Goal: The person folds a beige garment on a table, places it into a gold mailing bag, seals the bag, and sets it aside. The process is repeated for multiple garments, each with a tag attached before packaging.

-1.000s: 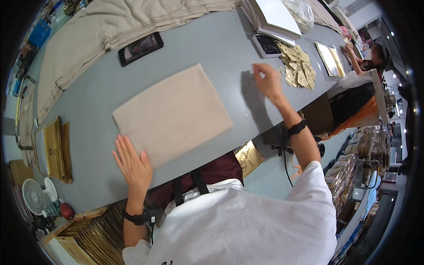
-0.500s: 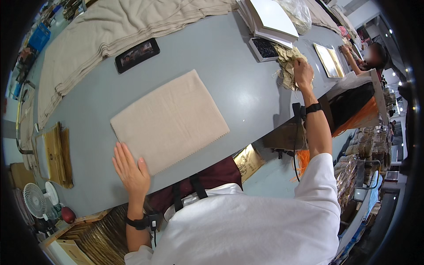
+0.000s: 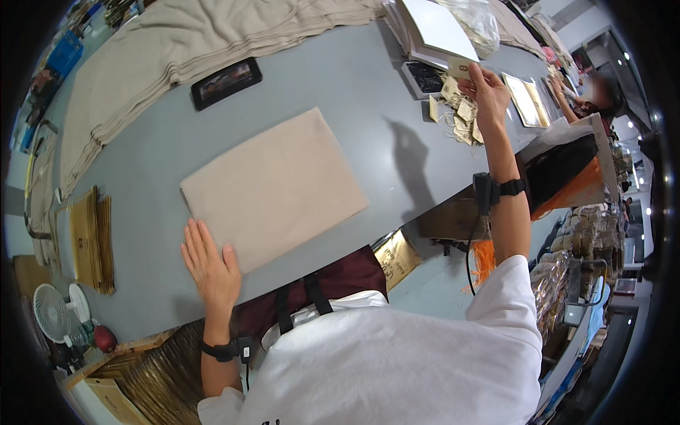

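A folded beige cloth (image 3: 276,188) with a stitched edge lies flat on the grey table (image 3: 340,78). My left hand (image 3: 212,262) rests at its lower left corner, fingers stretched out and touching the cloth's edge. Raised above the table's right side, my right hand (image 3: 490,95) pinches a small cream hang tag (image 3: 459,67) between thumb and fingers. Below that hand is a loose heap of similar tags (image 3: 464,117) with strings. Beside the heap sits a small box with dark contents (image 3: 423,78).
White sheets or cards (image 3: 435,32) are stacked at the back right. A phone (image 3: 227,83) lies beyond the cloth, before a spread of beige fabric (image 3: 142,71). Gold packets (image 3: 92,241) stand at the left, near a white fan (image 3: 53,312). Another person (image 3: 595,95) works at far right.
My right hand has lifted from the tag heap with one tag pinched in it. Several tags now show more openly. My left hand stays at the cloth's corner.
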The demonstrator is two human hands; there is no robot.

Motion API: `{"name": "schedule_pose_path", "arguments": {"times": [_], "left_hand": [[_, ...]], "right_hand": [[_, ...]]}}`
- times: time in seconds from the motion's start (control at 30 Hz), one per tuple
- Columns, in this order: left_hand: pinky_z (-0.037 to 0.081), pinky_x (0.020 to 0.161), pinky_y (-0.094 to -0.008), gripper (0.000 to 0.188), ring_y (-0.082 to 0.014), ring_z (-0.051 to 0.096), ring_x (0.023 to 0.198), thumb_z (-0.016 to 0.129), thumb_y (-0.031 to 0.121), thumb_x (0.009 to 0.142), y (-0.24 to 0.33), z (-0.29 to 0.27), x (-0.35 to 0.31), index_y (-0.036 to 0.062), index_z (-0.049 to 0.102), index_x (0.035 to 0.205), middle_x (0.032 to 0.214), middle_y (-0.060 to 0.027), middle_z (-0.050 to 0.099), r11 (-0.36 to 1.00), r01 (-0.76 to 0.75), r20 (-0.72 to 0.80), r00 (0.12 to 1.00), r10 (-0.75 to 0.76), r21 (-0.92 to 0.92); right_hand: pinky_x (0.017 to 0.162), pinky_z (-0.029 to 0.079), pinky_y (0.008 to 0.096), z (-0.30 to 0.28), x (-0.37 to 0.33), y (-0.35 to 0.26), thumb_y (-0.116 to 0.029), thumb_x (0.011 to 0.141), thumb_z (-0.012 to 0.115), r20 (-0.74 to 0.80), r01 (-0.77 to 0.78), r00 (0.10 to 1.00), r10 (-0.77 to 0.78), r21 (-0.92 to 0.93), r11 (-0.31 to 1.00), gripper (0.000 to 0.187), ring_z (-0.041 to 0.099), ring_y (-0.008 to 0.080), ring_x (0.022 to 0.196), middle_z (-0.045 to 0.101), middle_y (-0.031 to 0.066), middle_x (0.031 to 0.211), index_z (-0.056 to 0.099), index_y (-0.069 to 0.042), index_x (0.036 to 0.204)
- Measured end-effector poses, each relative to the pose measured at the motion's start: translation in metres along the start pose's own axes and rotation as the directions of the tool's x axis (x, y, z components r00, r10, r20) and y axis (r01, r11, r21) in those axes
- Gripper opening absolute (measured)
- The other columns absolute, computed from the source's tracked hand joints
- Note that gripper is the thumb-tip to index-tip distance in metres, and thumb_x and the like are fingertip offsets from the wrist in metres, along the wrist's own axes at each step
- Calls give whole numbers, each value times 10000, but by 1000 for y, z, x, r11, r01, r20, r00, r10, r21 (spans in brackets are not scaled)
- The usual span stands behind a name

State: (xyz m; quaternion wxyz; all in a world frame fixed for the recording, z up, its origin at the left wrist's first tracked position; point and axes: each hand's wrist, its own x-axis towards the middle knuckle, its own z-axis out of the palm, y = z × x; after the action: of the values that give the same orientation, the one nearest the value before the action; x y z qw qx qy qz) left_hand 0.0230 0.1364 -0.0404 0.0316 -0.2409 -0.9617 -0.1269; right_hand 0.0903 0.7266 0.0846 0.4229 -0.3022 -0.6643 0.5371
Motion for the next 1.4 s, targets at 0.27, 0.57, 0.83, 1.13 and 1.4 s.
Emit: {"name": "schedule_pose_path", "arguments": {"times": [0.27,0.57,0.83,1.13,1.4], "left_hand": [[122,1286,-558,716,-411,235,1577,476,318,1053,-1,2,-2,-59,265,1625,1688,-267,273,1000,3,-24,1000,-3,-10],[116,1289,-554,709,-395,217,1586,462,330,1060,-2,3,-1,-54,272,1625,1698,-251,261,999,19,-12,1000,-19,-26],[126,1287,-555,680,-397,238,1576,492,308,1055,-2,-1,0,-24,313,1621,1687,-247,287,997,3,-22,1000,-5,-73],[155,1276,-571,651,-411,269,1561,508,297,1058,0,-4,-1,-14,351,1608,1669,-246,322,997,5,-41,999,-9,-80],[361,1160,-518,499,-366,465,1379,659,151,971,2,-13,-1,35,585,1451,1526,-203,494,951,-9,-277,958,-81,-310]], "right_hand": [[650,597,280,132,-168,-20,-229,999,757,604,-253,789,115,148,956,266,719,137,711,765,98,943,711,20,1079],[694,570,397,126,-212,19,-298,886,823,594,504,793,-140,-508,698,296,732,286,822,746,81,980,763,-113,1108],[834,580,457,75,-20,77,-276,946,673,351,411,912,-214,-800,437,223,741,364,949,783,138,991,802,-126,1048],[831,590,425,38,61,108,-312,863,753,320,276,947,31,-856,437,253,761,329,889,791,147,919,836,-145,1035],[808,580,414,29,61,113,-391,882,795,205,164,979,23,-840,518,301,768,303,842,797,139,894,847,-132,1026]]}}
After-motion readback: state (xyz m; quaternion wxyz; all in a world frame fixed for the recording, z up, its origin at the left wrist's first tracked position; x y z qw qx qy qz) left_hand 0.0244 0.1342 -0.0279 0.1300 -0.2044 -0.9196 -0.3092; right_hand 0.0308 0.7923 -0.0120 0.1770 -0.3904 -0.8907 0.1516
